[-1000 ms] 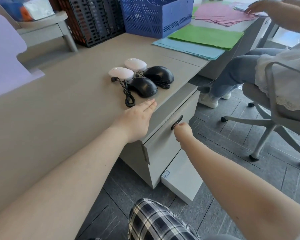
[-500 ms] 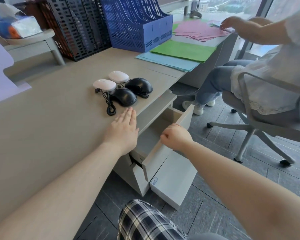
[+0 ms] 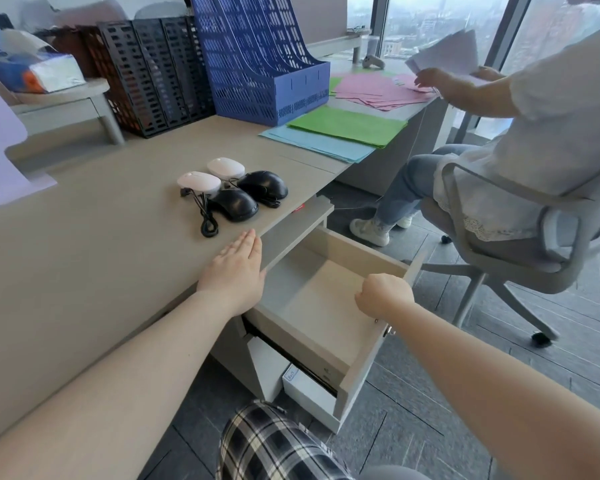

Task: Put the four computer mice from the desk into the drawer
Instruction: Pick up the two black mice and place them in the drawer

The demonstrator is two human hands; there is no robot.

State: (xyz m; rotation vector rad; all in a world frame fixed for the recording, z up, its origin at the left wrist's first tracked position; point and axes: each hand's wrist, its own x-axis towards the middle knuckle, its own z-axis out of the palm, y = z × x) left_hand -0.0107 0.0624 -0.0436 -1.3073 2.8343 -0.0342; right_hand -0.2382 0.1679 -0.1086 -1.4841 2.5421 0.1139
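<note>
L hand [image 3: 234, 271] is laid flat, palm down, fingers [image 3: 245, 242] straight and pressed together, thumb tucked along the side. L forearm is stretched forward from lower left, bare, wrist straight. R hand [image 3: 385, 294] is curled into a loose fist, knuckles up, fingers hidden underneath, so what the grip closes on can't be made out. R forearm is extended from lower right, bare, wrist approx. level. Hands are kept apart, L further forward than R.

Just beyond the left hand [image 3: 234, 277] lie two white mice [image 3: 199, 182] and two glossy black mice [image 3: 235, 204] on the beige desk [image 3: 94, 237]. Farther off stand blue file racks [image 3: 257, 60], black ones [image 3: 153, 74], and green [image 3: 347, 125], light blue and pink paper [image 3: 378, 90]. Below the right hand [image 3: 385, 294], the pale grey drawer [image 3: 326, 306] and dark plaid fabric [image 3: 278, 445].
</note>
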